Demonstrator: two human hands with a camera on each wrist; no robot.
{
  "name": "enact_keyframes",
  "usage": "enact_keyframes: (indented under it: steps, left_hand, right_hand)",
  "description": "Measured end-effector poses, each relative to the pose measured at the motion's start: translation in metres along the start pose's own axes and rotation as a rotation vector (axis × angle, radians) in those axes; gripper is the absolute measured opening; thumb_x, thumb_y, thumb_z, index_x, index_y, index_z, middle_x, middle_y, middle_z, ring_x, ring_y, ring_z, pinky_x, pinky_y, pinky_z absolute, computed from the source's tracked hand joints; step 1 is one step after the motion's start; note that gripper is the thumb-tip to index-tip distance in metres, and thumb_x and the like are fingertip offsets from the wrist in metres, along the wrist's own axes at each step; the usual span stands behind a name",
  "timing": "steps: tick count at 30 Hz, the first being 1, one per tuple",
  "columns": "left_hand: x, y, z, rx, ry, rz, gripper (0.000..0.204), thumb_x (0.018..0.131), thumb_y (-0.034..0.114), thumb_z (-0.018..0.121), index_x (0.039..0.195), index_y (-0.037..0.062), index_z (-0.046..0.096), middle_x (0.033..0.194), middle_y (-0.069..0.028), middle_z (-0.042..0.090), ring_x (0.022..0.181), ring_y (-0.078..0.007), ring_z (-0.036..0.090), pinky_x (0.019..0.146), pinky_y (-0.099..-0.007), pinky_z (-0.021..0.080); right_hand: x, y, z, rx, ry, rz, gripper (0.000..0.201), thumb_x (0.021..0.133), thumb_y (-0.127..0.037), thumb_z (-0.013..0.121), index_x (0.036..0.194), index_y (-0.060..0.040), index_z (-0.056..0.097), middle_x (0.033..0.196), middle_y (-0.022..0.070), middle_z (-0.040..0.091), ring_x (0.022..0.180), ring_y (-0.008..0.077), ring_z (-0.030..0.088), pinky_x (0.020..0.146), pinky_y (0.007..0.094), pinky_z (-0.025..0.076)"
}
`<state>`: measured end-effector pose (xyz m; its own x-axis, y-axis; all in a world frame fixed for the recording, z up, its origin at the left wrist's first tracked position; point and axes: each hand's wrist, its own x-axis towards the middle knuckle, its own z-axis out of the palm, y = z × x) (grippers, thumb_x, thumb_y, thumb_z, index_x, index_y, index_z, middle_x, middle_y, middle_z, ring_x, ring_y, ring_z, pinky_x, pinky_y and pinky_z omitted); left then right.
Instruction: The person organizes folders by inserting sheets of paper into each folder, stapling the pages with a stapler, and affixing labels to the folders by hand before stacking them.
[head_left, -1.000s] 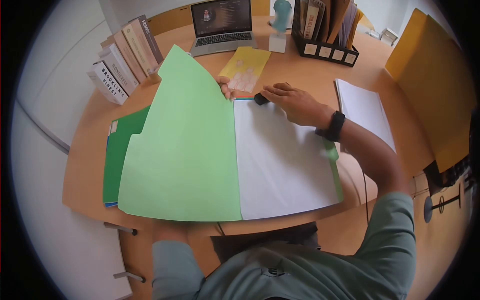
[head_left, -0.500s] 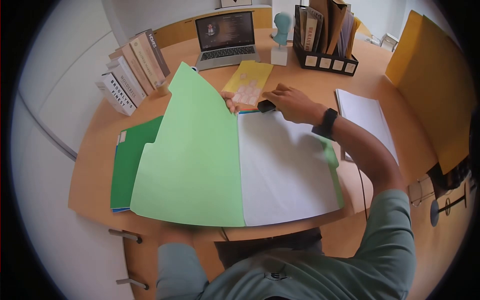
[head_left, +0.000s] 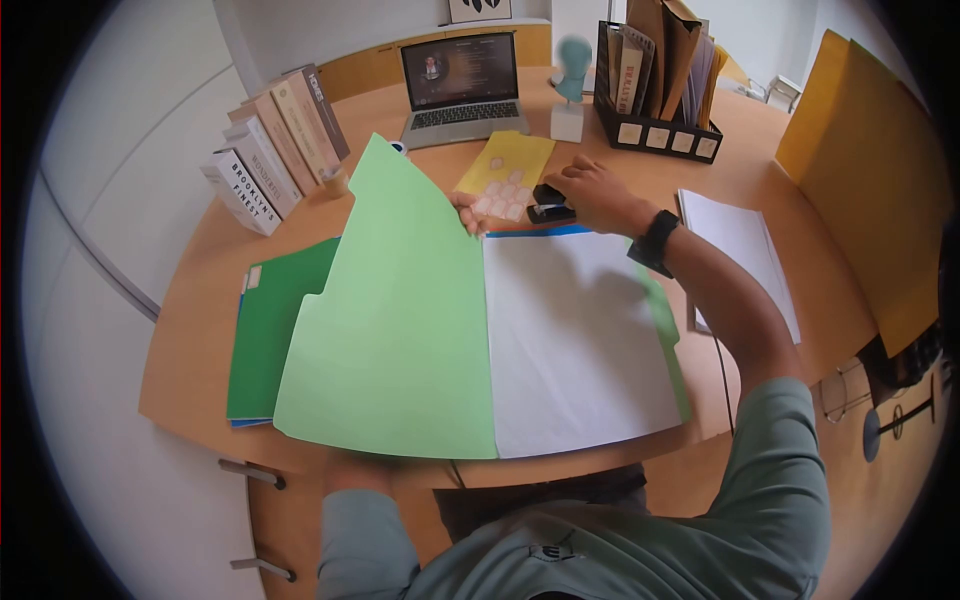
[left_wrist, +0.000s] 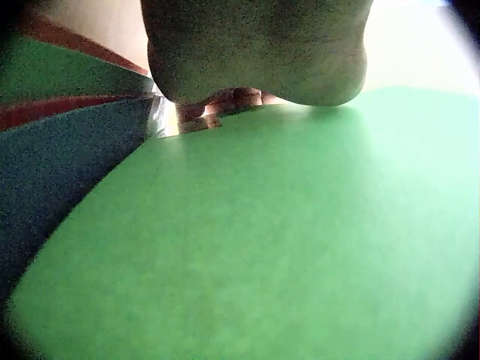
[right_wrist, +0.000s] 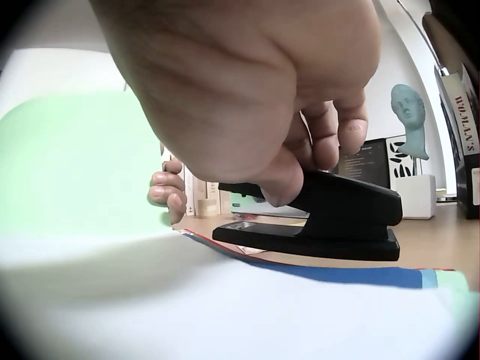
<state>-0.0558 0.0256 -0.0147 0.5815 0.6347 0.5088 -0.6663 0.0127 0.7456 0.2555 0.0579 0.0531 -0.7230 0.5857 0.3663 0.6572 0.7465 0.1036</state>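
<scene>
A light green folder [head_left: 390,330] lies spread out, its left cover raised and white paper [head_left: 580,345] on the right side. My left hand [head_left: 470,213] holds the folder at the top near the fold; its forearm passes beneath the cover, which hides most of it. In the left wrist view the palm [left_wrist: 255,52] shows above the green surface. My right hand [head_left: 600,198] grips a black stapler [right_wrist: 345,210], thumb and fingers around its upper arm. The stapler's jaws are apart, and it is just beyond the papers' top edge, where a blue strip [right_wrist: 337,274] shows.
A darker green folder [head_left: 270,350] lies partly under the raised cover. Books [head_left: 245,190] stand at left, a laptop [head_left: 460,85] and yellow sheet [head_left: 500,165] behind. A bust [head_left: 573,70], file holder [head_left: 655,135] and paper stack [head_left: 740,250] are at right.
My right hand has drawn the stapler off the papers' top edge, away from me and slightly right. The left hand keeps its hold on the folder. The head view has shifted a little.
</scene>
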Motion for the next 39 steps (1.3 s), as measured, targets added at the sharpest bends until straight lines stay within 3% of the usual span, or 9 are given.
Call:
enact_keyframes:
  steps: [5,11,14,17,20,23,26,30,39]
  left_hand:
    - [0.001,0.002,0.004,0.024,0.012,-0.002,0.042,0.1,0.032,0.056,0.123,-0.0027,0.06,0.102,-0.0111,0.067,0.101,-0.0235,0.065,0.094,-0.033,0.048]
    - [0.0,0.008,0.023,0.169,0.076,-0.016,0.042,0.1,0.032,0.056,0.121,-0.0029,0.061,0.101,-0.0112,0.067,0.1,-0.0236,0.065,0.092,-0.0324,0.049]
    - [0.002,0.013,0.05,0.52,0.205,-0.046,0.042,0.1,0.032,0.056,0.121,-0.0031,0.062,0.1,-0.0113,0.067,0.1,-0.0237,0.065,0.091,-0.0321,0.05]
    - [0.014,0.012,0.079,1.066,0.402,-0.139,0.042,0.1,0.033,0.056,0.12,-0.0032,0.062,0.1,-0.0114,0.067,0.099,-0.0238,0.066,0.09,-0.0318,0.05]
    - [0.026,-0.017,0.038,1.188,0.627,-0.092,0.049,0.095,0.043,0.06,0.112,-0.0023,0.067,0.096,-0.0124,0.069,0.094,-0.0221,0.066,0.083,-0.0309,0.05]
    - [0.02,-0.017,0.024,1.599,0.607,-0.248,0.066,0.086,0.053,0.068,0.12,-0.0035,0.064,0.115,-0.0246,0.064,0.107,-0.0339,0.064,0.093,-0.0396,0.05]
    - [0.012,-0.019,0.022,1.611,0.585,-0.417,0.078,0.083,0.052,0.073,0.131,-0.0071,0.055,0.115,-0.0257,0.063,0.11,-0.0325,0.063,0.094,-0.0395,0.05]
    - [0.008,-0.01,0.033,1.801,0.585,-0.548,0.087,0.078,0.054,0.074,0.14,-0.0016,0.05,0.133,-0.0295,0.054,0.12,-0.0413,0.058,0.103,-0.0424,0.046]
    - [0.008,0.0,0.053,1.753,0.69,-0.65,0.07,0.078,0.047,0.076,0.129,0.0006,0.059,0.116,-0.0233,0.069,0.11,-0.0347,0.066,0.097,-0.0422,0.05]
  right_hand:
    - [0.001,0.035,0.01,-0.046,0.064,0.156,0.036,0.077,-0.001,0.066,0.113,-0.0062,0.065,0.108,0.012,0.07,0.114,0.034,0.057,0.097,0.0413,0.046]
    - [-0.011,0.068,0.025,-0.046,-0.096,0.294,0.036,0.079,-0.003,0.062,0.114,-0.0054,0.064,0.109,0.0156,0.069,0.112,0.0363,0.057,0.096,0.043,0.045]
    - [-0.015,0.072,0.03,0.006,0.03,0.299,0.041,0.084,-0.003,0.063,0.124,-0.0057,0.06,0.112,0.0173,0.066,0.115,0.0385,0.054,0.1,0.0454,0.044]
    - [-0.024,0.061,0.015,0.177,0.279,0.35,0.023,0.082,-0.003,0.059,0.104,-0.0025,0.064,0.106,0.0177,0.069,0.105,0.0387,0.06,0.092,0.0428,0.048]
    - [-0.043,0.045,-0.024,0.495,0.062,0.559,0.026,0.086,-0.006,0.057,0.111,0.001,0.061,0.105,0.0162,0.068,0.092,0.0323,0.065,0.076,0.0409,0.054]
    - [-0.086,0.036,-0.023,0.973,0.137,0.682,0.033,0.092,-0.012,0.056,0.12,0.0062,0.058,0.099,0.0125,0.066,0.078,0.0236,0.066,0.063,0.0369,0.055]
    - [-0.119,0.024,-0.026,1.096,0.156,0.817,0.044,0.096,-0.019,0.058,0.129,0.0099,0.054,0.093,0.0089,0.065,0.077,0.0183,0.065,0.066,0.0356,0.057]
    - [-0.137,0.018,-0.026,1.03,0.107,0.863,0.05,0.096,-0.02,0.059,0.132,0.0132,0.05,0.092,0.0143,0.066,0.074,0.0212,0.067,0.063,0.0329,0.058]
    - [-0.138,-0.016,-0.061,0.883,-0.167,0.809,0.047,0.094,-0.018,0.06,0.122,0.0191,0.052,0.084,0.0231,0.07,0.067,0.0255,0.072,0.054,0.0326,0.059]
